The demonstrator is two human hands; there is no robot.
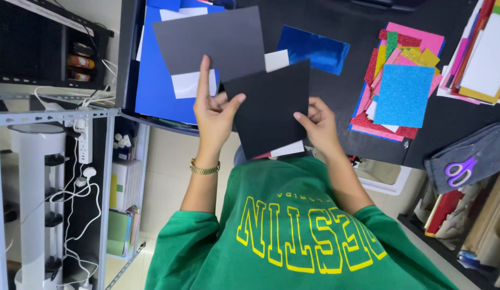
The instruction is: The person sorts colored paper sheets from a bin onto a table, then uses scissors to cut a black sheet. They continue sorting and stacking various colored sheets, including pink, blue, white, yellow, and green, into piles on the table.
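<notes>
Desk: black work surface (336, 96), paper stock spread flat across it, all within reach.
Blue sheets: large stack (156, 80) at the desk's left edge, partly overhanging.
Grey sheet: (209, 40) pinched by left hand (213, 115), index finger up its face, raised clear of the desk.
Black sheet: (274, 104) held above the lap between both hands; right hand (317, 126) closed on its right edge, overlapping the grey one.
Glitter pile: (400, 86) right, untouched.
Scissors: purple (459, 169), on grey cloth, well apart.
</notes>
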